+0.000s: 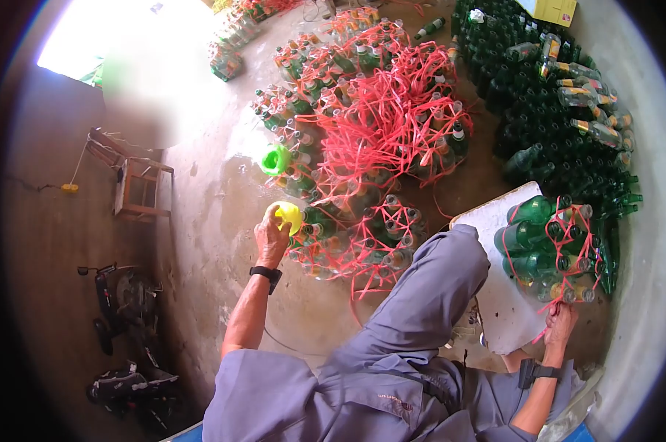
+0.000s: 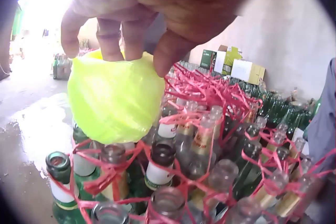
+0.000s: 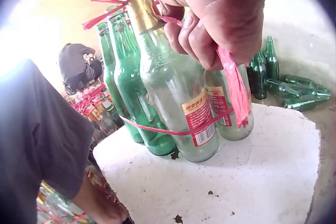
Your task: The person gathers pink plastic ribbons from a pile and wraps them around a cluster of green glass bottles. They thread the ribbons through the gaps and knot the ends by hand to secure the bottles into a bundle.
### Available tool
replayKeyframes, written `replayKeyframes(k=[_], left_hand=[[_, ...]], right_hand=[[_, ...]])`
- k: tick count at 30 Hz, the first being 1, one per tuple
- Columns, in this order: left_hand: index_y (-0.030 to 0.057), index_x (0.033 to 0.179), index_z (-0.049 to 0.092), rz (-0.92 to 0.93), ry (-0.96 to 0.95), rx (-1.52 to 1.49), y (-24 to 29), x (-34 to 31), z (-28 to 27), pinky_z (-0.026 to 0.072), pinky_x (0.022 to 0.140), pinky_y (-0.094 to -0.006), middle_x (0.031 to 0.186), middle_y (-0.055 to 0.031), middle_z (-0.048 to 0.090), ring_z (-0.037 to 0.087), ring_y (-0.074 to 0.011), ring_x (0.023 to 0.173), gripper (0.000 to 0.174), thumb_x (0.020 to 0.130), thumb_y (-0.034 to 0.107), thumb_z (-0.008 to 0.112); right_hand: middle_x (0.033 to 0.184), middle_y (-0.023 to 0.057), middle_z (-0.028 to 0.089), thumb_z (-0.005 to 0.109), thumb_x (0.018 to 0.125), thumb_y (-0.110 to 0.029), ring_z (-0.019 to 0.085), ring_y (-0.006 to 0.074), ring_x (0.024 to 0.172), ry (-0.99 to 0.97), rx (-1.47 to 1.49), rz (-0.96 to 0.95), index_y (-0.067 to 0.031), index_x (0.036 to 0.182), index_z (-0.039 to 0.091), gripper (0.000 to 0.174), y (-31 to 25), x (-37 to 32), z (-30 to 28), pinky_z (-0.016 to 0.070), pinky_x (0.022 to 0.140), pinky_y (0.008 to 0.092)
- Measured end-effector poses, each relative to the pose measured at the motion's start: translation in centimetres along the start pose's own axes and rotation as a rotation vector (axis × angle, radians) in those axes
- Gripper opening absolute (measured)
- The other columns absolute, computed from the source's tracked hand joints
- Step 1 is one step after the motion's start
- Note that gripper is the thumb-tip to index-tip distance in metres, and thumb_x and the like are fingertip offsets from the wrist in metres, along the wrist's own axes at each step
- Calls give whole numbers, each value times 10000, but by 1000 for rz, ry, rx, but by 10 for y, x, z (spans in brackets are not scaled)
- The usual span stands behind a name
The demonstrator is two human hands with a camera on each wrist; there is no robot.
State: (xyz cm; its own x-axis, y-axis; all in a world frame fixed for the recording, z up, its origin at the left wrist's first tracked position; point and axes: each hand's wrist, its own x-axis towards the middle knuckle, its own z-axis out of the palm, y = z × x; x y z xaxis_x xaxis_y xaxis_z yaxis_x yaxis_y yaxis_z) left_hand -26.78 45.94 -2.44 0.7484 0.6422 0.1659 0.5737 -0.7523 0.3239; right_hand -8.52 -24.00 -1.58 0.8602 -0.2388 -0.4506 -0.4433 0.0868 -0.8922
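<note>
My left hand (image 1: 272, 239) pinches the upper rim of a rounded, shiny yellow plastic bundle (image 2: 115, 100), fingertips inside its top and thumb at the side. Directly beneath, in the left wrist view, stand bottle necks looped with red plastic twine (image 2: 184, 182). Over on the right, my right hand (image 1: 561, 322) grips a red twine end (image 3: 234, 90) in curled fingers. That twine runs round the necks and lower bodies of a bundle of green and clear bottles (image 3: 181, 98). The bottles stand upright on a white board (image 3: 252, 182).
Many tied bottles with a heap of red twine (image 1: 384, 110) cover the floor ahead. A green plastic bundle (image 1: 275, 159) lies beside them. Dark green bottles (image 1: 524, 110) line the right wall, some lying on top. A wooden stool (image 1: 143, 188) stands at the left.
</note>
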Motion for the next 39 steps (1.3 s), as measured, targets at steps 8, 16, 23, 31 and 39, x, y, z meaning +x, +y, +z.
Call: replayKeyframes(k=[8, 16, 23, 31, 39], left_hand=[[80, 1371, 527, 93, -120, 125, 18, -6, 4, 404, 941, -449, 1064, -145, 698, 614, -306, 1073, 653, 764, 171, 748], [102, 1395, 516, 161, -103, 258, 32, 1, 6, 416, 947, -451, 1035, -151, 711, 625, -313, 1070, 662, 777, 154, 748], [91, 1325, 577, 32, -68, 63, 25, -8, -6, 463, 900, -441, 1026, -158, 703, 648, -320, 1002, 578, 773, 145, 742], [107, 1227, 632, -50, 23, -159, 32, -22, -14, 531, 808, -435, 984, -162, 697, 667, -339, 920, 458, 785, 137, 752], [135, 1302, 585, 128, -48, 30, 41, -46, 7, 457, 946, -440, 990, -102, 708, 634, -330, 1015, 572, 762, 126, 776]], right_hand=[[604, -22, 490, 535, 950, -196, 338, 33, 401, -20, -19, 12, -113, 813, 571, 164, -3, -2, 2, 215, 347, 191], [594, -21, 487, 536, 933, -202, 338, 36, 393, 2, -42, 14, -120, 781, 548, 173, 1, 1, -2, 216, 347, 197], [596, -23, 485, 553, 949, -226, 345, 37, 402, -29, -58, 1, -122, 787, 552, 192, 1, 2, -3, 223, 348, 193], [608, -21, 491, 552, 953, -229, 345, 33, 411, 0, -46, -13, -114, 816, 565, 180, 1, 1, -1, 231, 354, 189], [621, -12, 509, 536, 952, -207, 351, 35, 409, -21, -73, 13, -101, 823, 559, 169, 0, 2, -3, 227, 356, 191]])
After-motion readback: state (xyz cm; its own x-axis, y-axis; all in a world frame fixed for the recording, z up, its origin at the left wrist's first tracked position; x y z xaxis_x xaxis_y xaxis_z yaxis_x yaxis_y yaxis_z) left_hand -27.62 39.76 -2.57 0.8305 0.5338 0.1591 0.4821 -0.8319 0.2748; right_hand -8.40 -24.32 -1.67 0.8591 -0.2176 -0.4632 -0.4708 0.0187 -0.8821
